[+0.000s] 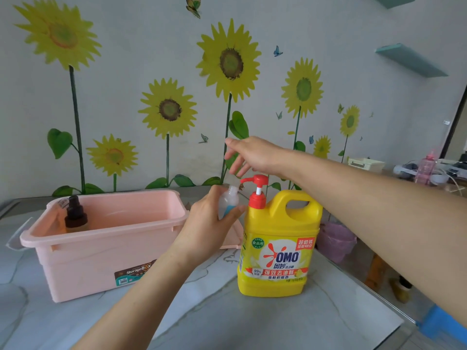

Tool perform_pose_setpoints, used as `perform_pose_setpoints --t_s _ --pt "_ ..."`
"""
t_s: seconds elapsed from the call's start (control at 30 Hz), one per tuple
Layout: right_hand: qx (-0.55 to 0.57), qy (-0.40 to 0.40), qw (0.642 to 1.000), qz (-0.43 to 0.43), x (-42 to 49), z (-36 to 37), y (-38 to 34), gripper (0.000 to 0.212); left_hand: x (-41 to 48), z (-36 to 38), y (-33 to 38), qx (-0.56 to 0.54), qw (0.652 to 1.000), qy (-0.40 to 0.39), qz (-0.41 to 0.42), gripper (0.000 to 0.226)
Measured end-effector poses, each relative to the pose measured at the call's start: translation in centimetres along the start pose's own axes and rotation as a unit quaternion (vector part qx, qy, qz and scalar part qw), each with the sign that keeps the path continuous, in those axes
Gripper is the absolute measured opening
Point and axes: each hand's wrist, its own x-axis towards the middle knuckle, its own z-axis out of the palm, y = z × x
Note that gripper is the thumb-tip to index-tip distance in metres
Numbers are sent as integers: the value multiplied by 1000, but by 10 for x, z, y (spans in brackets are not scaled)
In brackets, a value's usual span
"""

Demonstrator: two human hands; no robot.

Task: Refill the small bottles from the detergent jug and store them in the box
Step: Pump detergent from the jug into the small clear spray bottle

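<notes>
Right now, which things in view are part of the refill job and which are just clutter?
Job: yellow detergent jug, small clear bottle in the left hand, pink storage box, brown bottle inside it, right hand above the pump.
Lying about: purple bin, pink drink bottle, cream case, teal shelf.

Box (106, 248) left of jug (278, 243)

Small bottle (228, 201) beside pump spout (246, 179)

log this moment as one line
left hand: holds small bottle by pump | right hand: open over pump | jug: upright | box: dark bottle inside
</notes>
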Motion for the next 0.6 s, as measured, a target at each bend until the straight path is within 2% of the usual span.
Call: perform_pose_setpoints --t_s 0.1,0.33,0.5,0.6 --pt "19 84 993 -79 -8 -1 -3 33 -7 -8 4 -24 998 15 -47 34" --pt "71 178 963 -190 -43 33 -14 22 -47 -52 24 -71 989 66 -112 22" --pt "158 179 948 -212 -67 102 -17 17 -112 -100 19 -44 981 102 -158 18" --pt "163 119 957 -210 -83 158 -25 14 -155 -133 12 0 973 136 -188 16"
